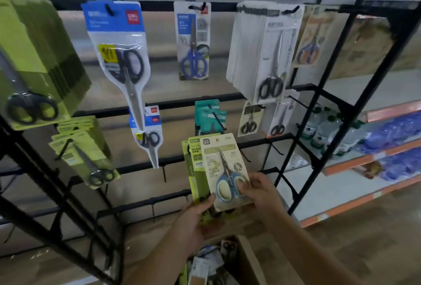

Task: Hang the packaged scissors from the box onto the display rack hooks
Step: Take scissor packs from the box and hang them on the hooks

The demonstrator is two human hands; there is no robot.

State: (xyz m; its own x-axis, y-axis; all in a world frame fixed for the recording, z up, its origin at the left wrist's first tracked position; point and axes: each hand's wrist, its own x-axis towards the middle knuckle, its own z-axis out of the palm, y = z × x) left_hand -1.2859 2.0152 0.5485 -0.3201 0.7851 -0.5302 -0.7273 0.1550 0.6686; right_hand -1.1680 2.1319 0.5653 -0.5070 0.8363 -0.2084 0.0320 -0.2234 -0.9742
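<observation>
In front of the rack: we hold a fan of scissor packs between both hands, low and centre, before the black display rack [303,107].
Left grip: our left hand [193,218] curls under the green packs [193,166], thumb pressed on their lower edge.
Right grip: our right hand [259,191] pinches the beige pack [224,170] of blue-handled scissors, the front one.
Count in hand: we make out at least three packs.
Box: the cardboard box [246,259] sits below our wrists, more packs inside.
Hooks: two blue-topped packs, one blue-handled pack, stacks in green, white and teal.
Room: orange-edged shelves [364,159] at right carry water bottles [319,127].
</observation>
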